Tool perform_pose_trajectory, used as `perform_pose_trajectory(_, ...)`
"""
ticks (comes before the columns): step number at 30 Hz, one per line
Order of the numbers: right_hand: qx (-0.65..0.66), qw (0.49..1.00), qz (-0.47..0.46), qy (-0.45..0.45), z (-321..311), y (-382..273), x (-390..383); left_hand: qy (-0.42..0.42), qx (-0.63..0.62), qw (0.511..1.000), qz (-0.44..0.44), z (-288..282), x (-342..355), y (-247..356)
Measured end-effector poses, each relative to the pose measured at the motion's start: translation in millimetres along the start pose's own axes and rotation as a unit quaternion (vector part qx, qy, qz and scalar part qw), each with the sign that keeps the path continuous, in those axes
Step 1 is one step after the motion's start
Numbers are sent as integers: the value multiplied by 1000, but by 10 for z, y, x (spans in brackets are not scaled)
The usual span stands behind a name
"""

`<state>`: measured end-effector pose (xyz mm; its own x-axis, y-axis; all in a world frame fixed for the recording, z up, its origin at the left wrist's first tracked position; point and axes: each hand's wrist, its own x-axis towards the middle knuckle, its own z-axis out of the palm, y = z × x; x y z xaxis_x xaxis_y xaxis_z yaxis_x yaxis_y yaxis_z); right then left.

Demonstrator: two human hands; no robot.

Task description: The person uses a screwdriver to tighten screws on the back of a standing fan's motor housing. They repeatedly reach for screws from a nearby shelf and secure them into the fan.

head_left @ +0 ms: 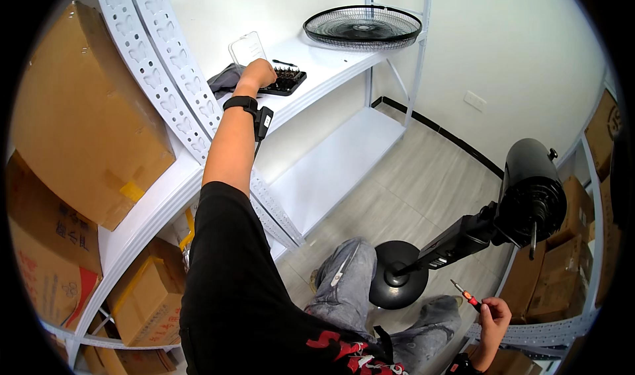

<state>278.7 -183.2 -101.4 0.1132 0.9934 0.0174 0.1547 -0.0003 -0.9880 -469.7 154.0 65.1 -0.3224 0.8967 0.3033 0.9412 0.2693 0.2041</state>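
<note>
My left hand is over a black bit case on the white shelf, its fingers curled down at the rows of small bits. What the fingertips pinch, if anything, is hidden. The case's clear lid stands up behind the hand. At the lower right, my right hand grips a screwdriver by its red and black handle, with the tip pointing up and to the left. Between my legs and that hand stands a black pedestal fan, its front motor shaft bare of blade and grille.
A round black fan grille lies at the shelf's far end. Grey cloth and a small dark tool lie near the case. The fan's round base stands on the floor. Cardboard boxes fill racks on both sides.
</note>
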Motion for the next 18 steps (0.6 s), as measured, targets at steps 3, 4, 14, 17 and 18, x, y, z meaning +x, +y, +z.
perform_pose_trajectory(3, -18, 1000, -4, 13, -72, 28, -17, 1, 21, 1000, 1, 118, 70, 32)
perform_pose_trajectory(4, -22, 1000, -4, 15, -81, 37, -7, 9, 33, 999, 1, 148, 86, 29)
perform_pose_trajectory(14, -48, 998, -1, 40, -50, -44, 4, 14, 37, 999, 35, 156, 35, 154)
perform_pose_trajectory(17, -46, 998, 1, 45, -36, -107, -16, 48, 17, 997, 64, 92, -49, 272)
perform_pose_trajectory(18, -45, 998, -2, 47, -30, -104, -14, 10, 11, 997, 71, 52, -75, 313)
